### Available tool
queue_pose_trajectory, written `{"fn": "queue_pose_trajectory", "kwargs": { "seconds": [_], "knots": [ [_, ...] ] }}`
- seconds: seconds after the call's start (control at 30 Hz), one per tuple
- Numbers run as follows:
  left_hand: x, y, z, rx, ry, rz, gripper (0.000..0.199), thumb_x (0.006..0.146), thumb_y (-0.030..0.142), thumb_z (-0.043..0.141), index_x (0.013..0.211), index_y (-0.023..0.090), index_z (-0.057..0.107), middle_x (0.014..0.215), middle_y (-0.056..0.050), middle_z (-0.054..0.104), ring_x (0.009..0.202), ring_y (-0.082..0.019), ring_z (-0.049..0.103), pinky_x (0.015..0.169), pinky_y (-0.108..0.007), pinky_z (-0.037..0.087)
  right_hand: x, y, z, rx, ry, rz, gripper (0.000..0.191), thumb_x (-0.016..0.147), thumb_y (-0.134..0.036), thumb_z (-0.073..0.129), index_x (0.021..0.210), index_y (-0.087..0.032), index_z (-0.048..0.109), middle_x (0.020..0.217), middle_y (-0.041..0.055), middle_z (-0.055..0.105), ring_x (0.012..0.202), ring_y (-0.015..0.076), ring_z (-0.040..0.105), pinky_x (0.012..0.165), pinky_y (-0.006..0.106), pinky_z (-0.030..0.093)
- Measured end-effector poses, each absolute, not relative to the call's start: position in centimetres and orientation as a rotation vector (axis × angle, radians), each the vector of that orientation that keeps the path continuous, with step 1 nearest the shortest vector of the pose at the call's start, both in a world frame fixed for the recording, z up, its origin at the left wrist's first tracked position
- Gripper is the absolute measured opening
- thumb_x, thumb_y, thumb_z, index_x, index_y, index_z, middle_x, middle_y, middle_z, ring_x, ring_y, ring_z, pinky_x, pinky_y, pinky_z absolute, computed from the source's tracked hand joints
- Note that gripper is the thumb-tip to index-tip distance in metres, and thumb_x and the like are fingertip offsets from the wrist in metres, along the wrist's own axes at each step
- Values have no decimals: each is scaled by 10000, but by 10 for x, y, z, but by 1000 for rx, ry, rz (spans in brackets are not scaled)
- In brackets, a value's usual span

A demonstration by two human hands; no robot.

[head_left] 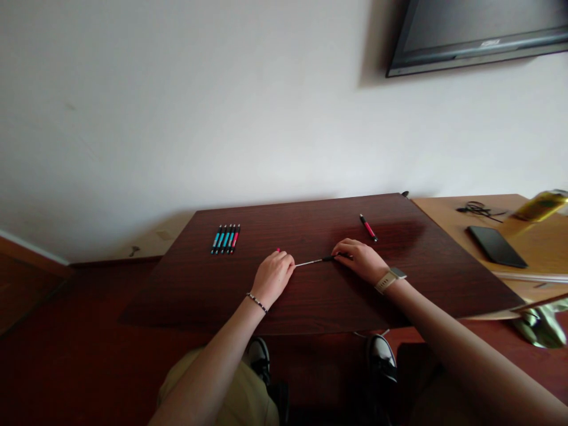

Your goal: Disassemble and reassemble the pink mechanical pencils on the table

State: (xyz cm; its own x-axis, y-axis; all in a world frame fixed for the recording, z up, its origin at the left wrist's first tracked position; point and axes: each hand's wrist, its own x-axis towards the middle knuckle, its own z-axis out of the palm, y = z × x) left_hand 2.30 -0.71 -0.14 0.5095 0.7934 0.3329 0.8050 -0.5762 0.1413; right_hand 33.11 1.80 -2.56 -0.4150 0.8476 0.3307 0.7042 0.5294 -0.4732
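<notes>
Over the middle of the dark wooden table, my left hand is closed, its fingertips at the left end of a thin silvery rod. A small pink tip shows just beyond its fingers; the rest of that item is hidden. My right hand is closed on a black pen part, from which the thin rod runs toward my left hand. Several blue pens lie side by side at the left, with a pink pen at the row's right end. Another pink and black pen lies beyond my right hand.
A lighter wooden desk adjoins at the right, bearing a black phone, a black cable and a yellow package. Behind the table is a white wall with a screen at the upper right.
</notes>
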Motion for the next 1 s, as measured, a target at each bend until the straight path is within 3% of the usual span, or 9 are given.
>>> {"fn": "queue_pose_trajectory", "kwargs": {
  "seconds": [0.23, 0.57, 1.0],
  "knots": [
    [26, -4, -4, -2705, -1422, -585, 160, 997, 168, 622, 842, 207, 629, 869, -20, 645, 881, -191, 621, 1094, -384, 475, 329, 17, -25, -1252, -2236, 352, 102, 997, -247, 630, 1007, -243, 731, 1084, 56, 713, 994, 233, 667, 913, 353, 513],
    [57, 4, -4, -2736, -1404, -510, 162, 1016, 185, 595, 861, 190, 643, 923, -49, 670, 924, -211, 611, 878, -342, 509, 327, 15, -23, -1246, -2218, 368, 113, 987, -224, 621, 1003, -242, 732, 1068, 58, 706, 977, 228, 669, 888, 344, 521],
    [86, 16, -3, -2745, -1373, -482, 140, 1012, 193, 612, 878, 187, 653, 939, -54, 678, 945, -215, 625, 862, -328, 506, 325, 15, -23, -1240, -2195, 372, 113, 965, -190, 636, 993, -238, 734, 1050, 57, 705, 957, 216, 670, 856, 322, 522]
  ]
}}
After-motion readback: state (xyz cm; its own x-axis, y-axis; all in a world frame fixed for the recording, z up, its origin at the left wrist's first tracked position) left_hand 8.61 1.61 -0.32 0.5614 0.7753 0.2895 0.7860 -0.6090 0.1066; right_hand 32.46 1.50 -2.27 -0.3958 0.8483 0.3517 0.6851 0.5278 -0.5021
